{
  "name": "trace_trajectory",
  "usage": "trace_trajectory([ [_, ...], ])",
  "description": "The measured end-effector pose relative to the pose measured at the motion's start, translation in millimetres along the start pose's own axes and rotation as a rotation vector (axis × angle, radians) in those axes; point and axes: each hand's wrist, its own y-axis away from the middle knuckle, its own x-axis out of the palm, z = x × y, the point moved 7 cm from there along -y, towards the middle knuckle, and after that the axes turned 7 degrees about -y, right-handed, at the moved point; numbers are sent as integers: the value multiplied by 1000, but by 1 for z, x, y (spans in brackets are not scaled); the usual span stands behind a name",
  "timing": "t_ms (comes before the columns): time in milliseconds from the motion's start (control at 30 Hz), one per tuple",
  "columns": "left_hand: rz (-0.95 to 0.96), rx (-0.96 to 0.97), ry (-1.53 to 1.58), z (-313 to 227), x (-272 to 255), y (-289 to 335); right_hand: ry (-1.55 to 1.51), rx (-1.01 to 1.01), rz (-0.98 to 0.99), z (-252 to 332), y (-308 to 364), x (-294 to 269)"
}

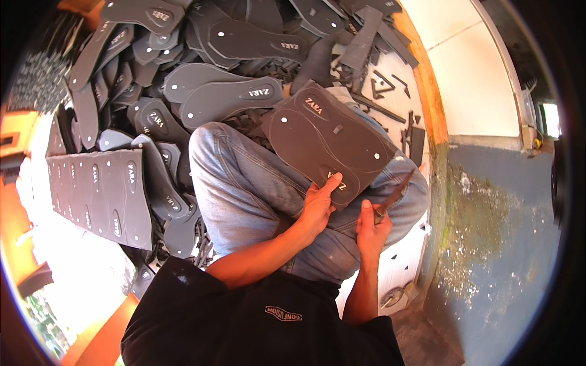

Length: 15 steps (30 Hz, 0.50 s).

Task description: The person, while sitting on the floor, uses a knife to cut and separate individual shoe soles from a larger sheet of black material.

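Observation:
On my lap lies a dark grey foam sheet point(329, 143) with two insole outlines pressed into it, set head to tail. My left hand point(318, 204) grips its near edge, the thumb on top beside a printed oval and the fingers hidden below. A small dark scrap point(337, 129) rests on the sheet. In my right hand point(373, 229) is a knife point(395, 194) with a brownish, narrow blade pointing up and to the right. The blade is just right of the sheet's near corner, apart from it.
Cut-out insoles point(232, 100) lie heaped ahead and to my left. A larger uncut sheet point(104, 189) with several outlines leans at the left. Thin offcuts point(390, 110) litter the white floor beyond my right knee. A blue, stained wall point(488, 232) stands close on the right.

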Motion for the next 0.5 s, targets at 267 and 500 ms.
trace_trajectory([
  [267, 194, 274, 279, -105, -12, 70, -115, -16, -53, 8, -1, -7],
  [500, -152, 263, -75, -69, -55, 59, 88, 62, 283, 8, 21, 5],
])
